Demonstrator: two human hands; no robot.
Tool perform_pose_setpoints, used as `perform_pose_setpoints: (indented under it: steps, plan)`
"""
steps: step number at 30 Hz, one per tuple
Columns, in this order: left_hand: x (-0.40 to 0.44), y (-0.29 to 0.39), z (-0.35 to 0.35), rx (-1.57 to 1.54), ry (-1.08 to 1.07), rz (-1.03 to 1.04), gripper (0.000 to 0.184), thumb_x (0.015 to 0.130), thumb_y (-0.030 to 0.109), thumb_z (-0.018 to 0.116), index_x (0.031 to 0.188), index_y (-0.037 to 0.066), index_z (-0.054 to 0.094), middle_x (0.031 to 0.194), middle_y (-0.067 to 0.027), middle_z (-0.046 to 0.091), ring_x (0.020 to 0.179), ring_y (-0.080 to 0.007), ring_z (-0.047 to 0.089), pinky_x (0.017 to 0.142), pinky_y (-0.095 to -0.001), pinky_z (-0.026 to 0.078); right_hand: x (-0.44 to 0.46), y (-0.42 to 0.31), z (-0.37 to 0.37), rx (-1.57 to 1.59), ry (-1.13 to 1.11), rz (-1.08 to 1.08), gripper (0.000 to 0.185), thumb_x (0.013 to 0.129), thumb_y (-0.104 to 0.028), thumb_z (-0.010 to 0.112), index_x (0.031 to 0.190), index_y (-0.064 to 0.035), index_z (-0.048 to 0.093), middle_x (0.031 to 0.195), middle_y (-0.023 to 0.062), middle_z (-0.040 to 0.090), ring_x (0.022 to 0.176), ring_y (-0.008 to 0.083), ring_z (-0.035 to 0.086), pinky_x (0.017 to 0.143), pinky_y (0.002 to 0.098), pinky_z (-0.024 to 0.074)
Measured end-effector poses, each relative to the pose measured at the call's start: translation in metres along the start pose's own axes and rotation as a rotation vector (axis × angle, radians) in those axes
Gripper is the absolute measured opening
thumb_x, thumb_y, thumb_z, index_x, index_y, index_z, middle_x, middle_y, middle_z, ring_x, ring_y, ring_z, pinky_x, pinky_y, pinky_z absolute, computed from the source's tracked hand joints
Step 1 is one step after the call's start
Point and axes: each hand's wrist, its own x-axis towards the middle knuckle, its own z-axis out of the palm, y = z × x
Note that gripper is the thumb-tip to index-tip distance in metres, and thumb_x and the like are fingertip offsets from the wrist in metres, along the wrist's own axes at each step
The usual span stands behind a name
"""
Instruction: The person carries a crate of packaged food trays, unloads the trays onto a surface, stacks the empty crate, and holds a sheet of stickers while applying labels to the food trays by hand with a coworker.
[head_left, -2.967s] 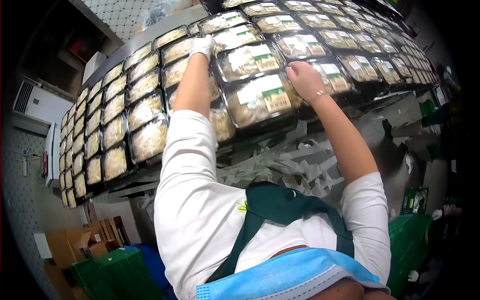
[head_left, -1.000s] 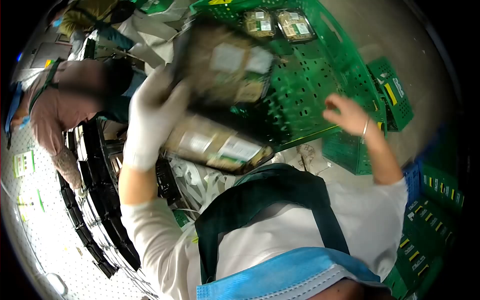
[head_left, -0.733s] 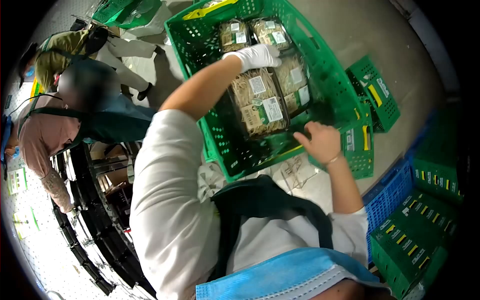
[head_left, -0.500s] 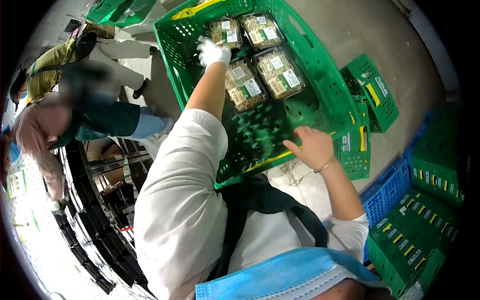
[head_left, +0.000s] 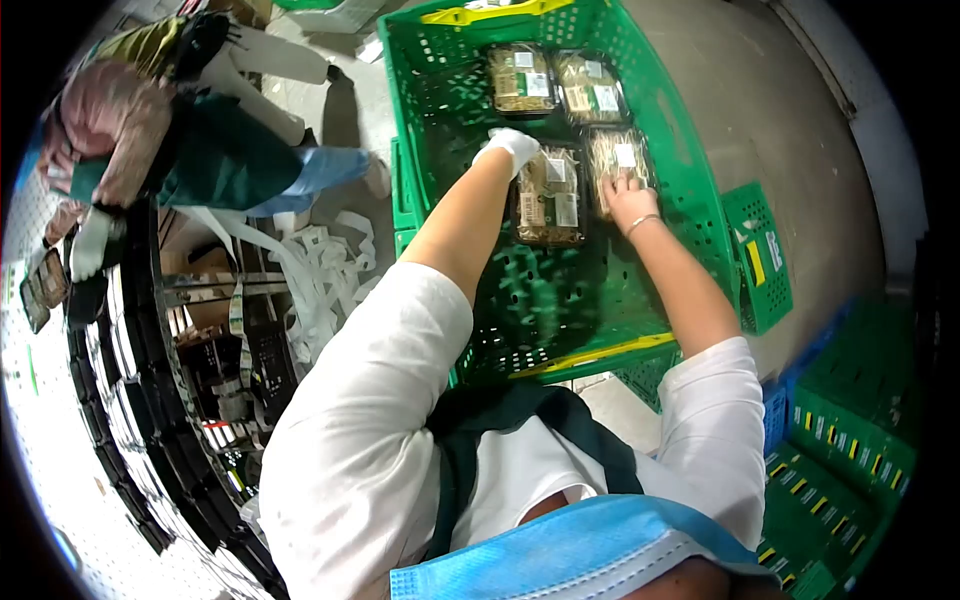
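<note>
My left hand [head_left: 512,148], in a white glove, is at the upper left corner of a clear-lidded plastic pack [head_left: 552,200] of pale, stringy food. Its fingertips are hidden, so whether it grips the pack is unclear. Bare apart from a bracelet at the wrist, my right hand [head_left: 630,203] lies with fingers stretched over the lower part of a neighbouring pack [head_left: 622,150]. Two more labelled packs, one on the left [head_left: 521,80] and one on the right [head_left: 590,88], sit farther up. All lie flat in a large green perforated crate [head_left: 690,160].
Yellow handles [head_left: 497,12] mark the crate's ends. A smaller green crate [head_left: 757,255] stands to its right, with stacked green crates [head_left: 850,450] at lower right. At left, a co-worker in a green apron [head_left: 235,155] stands by a bench [head_left: 60,480]. White strips [head_left: 320,265] lie in a heap.
My left hand has moved from the upper left pack to the lower left one. My right hand has come from the crate's near rim onto the lower right pack. The view has shifted.
</note>
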Motion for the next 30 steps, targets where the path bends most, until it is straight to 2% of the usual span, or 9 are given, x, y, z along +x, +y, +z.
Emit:
perform_pose_setpoints:
  steps: [3,5,8,9,12,16,18,22,30]
  plan:
    - [-0.091,0.097,-0.105,-0.363,0.232,-0.305,0.046,0.069,0.025,0.06,0.107,0.003,0.048,0.092,-0.0152,0.061,0.077,-0.0286,0.06,0.067,-0.0359,0.049,0.029,0.019,-0.012,0.179,0.028,0.011,0.016,0.081,-0.018,0.042,0.092,-0.0103,0.052,0.084,0.0115,0.06,0.07,0.0237,0.06,0.051,0.035,0.0497]
    - [-0.158,0.116,-0.151,0.004,0.178,0.068,0.029,0.064,0.03,0.063,0.079,0.005,0.061,0.079,-0.0174,0.061,0.074,-0.0301,0.06,0.064,-0.0369,0.048,0.044,0.015,-0.03,0.363,-0.363,0.228,0.027,0.084,-0.025,0.04,0.104,-0.0124,0.053,0.092,0.0138,0.06,0.078,0.0268,0.06,0.064,0.04,0.0487]
    - [-0.286,0.105,-0.163,-0.064,0.508,0.433,0.036,0.066,0.028,0.061,0.096,0.009,0.054,0.075,-0.0149,0.058,0.069,-0.0316,0.057,0.059,-0.039,0.046,0.043,0.044,-0.003,0.225,0.028,-0.633,0.057,0.072,-0.03,0.059,0.119,-0.0028,0.041,0.11,0.0173,0.052,0.097,0.0347,0.051,0.083,0.0383,0.0401]
    - [-0.338,0.092,-0.156,-0.123,0.701,0.556,0.034,0.071,0.025,0.056,0.101,0.009,0.05,0.076,-0.0134,0.057,0.072,-0.0305,0.056,0.06,-0.0372,0.046,0.022,0.037,-0.07,0.772,-0.303,-0.264,0.056,0.064,-0.023,0.067,0.109,0.0048,0.047,0.1,0.0186,0.056,0.093,0.0296,0.053,0.079,0.0366,0.0417]
    - [-0.518,0.06,-0.154,-0.092,0.629,-0.02,0.036,0.076,0.022,0.052,0.11,0.01,0.049,0.083,-0.012,0.058,0.072,-0.0272,0.056,0.06,-0.0346,0.046,-0.012,0.027,-0.167,0.72,-0.525,-0.277,0.038,0.068,-0.02,0.065,0.095,0.0031,0.054,0.083,0.0136,0.06,0.072,0.0208,0.057,0.065,0.0315,0.045]
    - [-0.734,-0.013,-0.09,-0.02,1.311,-0.897,0.029,0.079,0.004,0.05,0.105,0.015,0.056,0.105,-0.0043,0.058,0.087,-0.0141,0.058,0.081,-0.0274,0.048,-0.047,-0.057,-0.294,0.894,-0.6,-0.784,0.025,0.071,-0.005,0.059,0.095,0.0003,0.055,0.079,0.0099,0.06,0.075,0.0138,0.056,0.067,0.0268,0.0452]
    - [-0.859,-0.048,-0.035,-0.09,1.616,-1.238,0.021,0.081,0.011,0.053,0.101,0.013,0.058,0.094,-0.0054,0.061,0.08,-0.0123,0.058,0.069,-0.0244,0.048,-0.072,-0.141,-0.363,0.887,-0.562,-0.878,0.025,0.07,-0.009,0.061,0.092,0.0018,0.055,0.078,0.0113,0.06,0.072,0.0166,0.057,0.064,0.0271,0.0455]
    - [-1.098,-0.093,0.046,0.355,1.657,-1.984,0.033,0.072,0.031,0.052,0.088,0.003,0.059,0.087,-0.0187,0.06,0.083,-0.0312,0.057,0.074,-0.0376,0.043,-0.114,-0.356,-0.471,0.809,-0.135,-1.267,0.02,0.071,-0.011,0.062,0.086,0.0007,0.058,0.079,0.0141,0.059,0.068,0.025,0.058,0.06,0.0291,0.0458]
    - [-1.403,-0.275,0.113,-0.154,1.255,-2.207,0.061,0.077,0.05,0.034,0.11,0.002,0.052,0.116,-0.0212,0.047,0.111,-0.0336,0.043,0.094,-0.0383,0.031,-0.243,-0.831,-0.723,1.051,0.06,-1.762,0.023,0.078,-0.02,0.053,0.088,0.0004,0.057,0.085,0.0142,0.059,0.075,0.0289,0.056,0.066,0.0337,0.0447]
